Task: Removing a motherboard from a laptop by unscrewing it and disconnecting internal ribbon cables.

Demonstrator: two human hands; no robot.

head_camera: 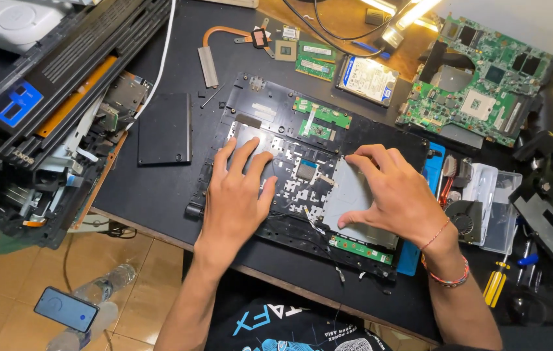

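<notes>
An opened black laptop base lies on the dark table, its inner side up, with small green circuit boards set in it. My left hand lies flat on its left half, fingers spread. My right hand presses on a grey metal plate on the right half, the thumb hooked at the plate's near edge and the fingertips at its far edge. Neither hand holds a tool.
A large green motherboard, a hard drive, memory sticks and a copper heat pipe lie at the back. A black cover panel lies left. A dismantled printer stands far left. Yellow-handled screwdriver and fan right.
</notes>
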